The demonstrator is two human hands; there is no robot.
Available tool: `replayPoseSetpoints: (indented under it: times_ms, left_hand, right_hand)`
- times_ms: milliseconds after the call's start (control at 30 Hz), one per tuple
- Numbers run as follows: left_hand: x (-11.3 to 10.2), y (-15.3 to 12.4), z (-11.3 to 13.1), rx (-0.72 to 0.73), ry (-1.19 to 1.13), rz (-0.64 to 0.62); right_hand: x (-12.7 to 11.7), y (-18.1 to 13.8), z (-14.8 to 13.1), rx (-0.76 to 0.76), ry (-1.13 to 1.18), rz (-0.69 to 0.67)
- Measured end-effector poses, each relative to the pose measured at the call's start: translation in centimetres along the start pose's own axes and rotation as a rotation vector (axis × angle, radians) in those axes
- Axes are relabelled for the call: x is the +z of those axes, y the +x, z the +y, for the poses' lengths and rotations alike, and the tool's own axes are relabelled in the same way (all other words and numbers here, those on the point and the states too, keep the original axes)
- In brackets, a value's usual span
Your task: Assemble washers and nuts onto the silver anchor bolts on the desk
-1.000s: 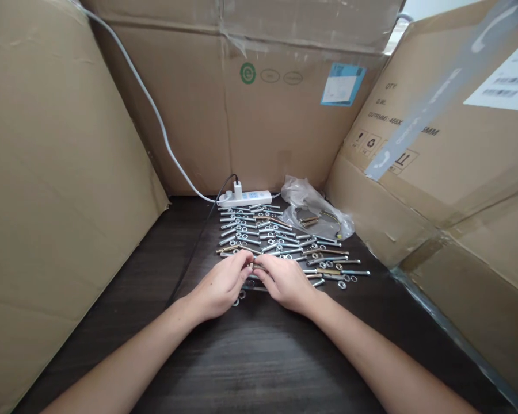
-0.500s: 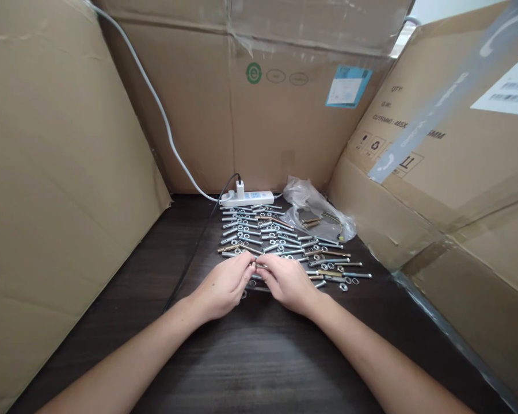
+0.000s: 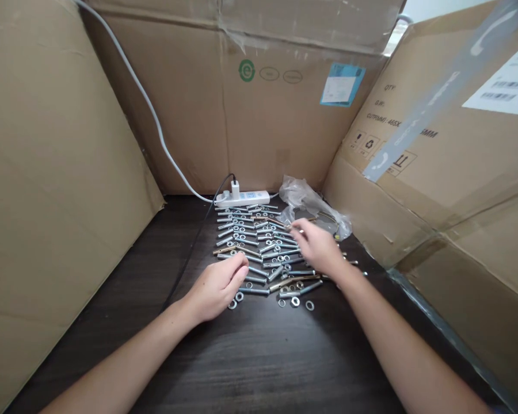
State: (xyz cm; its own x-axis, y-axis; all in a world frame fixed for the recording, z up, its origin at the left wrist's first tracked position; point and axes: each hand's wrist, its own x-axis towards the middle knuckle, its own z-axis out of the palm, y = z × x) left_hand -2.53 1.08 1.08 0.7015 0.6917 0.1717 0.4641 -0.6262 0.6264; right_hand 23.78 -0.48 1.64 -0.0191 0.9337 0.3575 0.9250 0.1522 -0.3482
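Observation:
Rows of expansion bolts (image 3: 247, 242), mostly silvery with a few brass-coloured ones, lie on the dark table with loose nuts (image 3: 295, 302) and washers (image 3: 309, 306) among them. My left hand (image 3: 218, 284) is closed at the left front of the rows, thumb against curled fingers; what it holds, if anything, is hidden. My right hand (image 3: 318, 244) hangs over the right side of the rows, near the plastic bag. Its fingers are pinched and somewhat blurred. A small brownish piece shows at its fingertips, too unclear to name.
A crumpled clear plastic bag (image 3: 300, 192) lies at the back right. Behind the rows stands a white power strip (image 3: 252, 199) with a charger plugged in; its black cable (image 3: 193, 247) runs down the left. Cardboard boxes (image 3: 267, 132) wall in the back and both sides.
My hands were together over the front rows with a small metal piece between them. They have parted: my right hand moved away to the back right, my left slightly left.

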Motion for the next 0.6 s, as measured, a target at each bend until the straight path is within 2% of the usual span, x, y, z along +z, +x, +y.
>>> replayPoseSetpoints:
  times_ms: [167,233,300,400,500,567,600]
  left_hand:
    - [-0.1,0.0,-0.1,0.052,0.054,-0.019]
    - [-0.1,0.0,-0.1,0.071,0.063,-0.021]
    - [-0.1,0.0,-0.2,0.081,0.073,-0.023]
    - [-0.1,0.0,-0.2,0.079,0.090,-0.028]
    - [-0.2,0.0,-0.2,0.077,0.105,-0.024]
    - [-0.2,0.0,-0.2,0.082,0.112,-0.023]
    - [-0.2,0.0,-0.2,0.084,0.113,-0.022]
  right_hand:
    - [-1.4,1.9,8.7,0.173,-0.107,-0.039]
    - [-1.0,2.2,10.7,0.185,-0.118,-0.083]
    - [-0.5,2.5,11.6,0.183,-0.122,-0.120]
    - [-0.4,2.9,10.5,0.181,-0.126,-0.129]
    - [-2.4,1.9,6.3,0.162,-0.115,-0.080]
    - [-4.7,-0.7,2.5,0.043,0.020,-0.071]
    - [-6.0,-2.7,0.7,-0.071,0.129,-0.138]
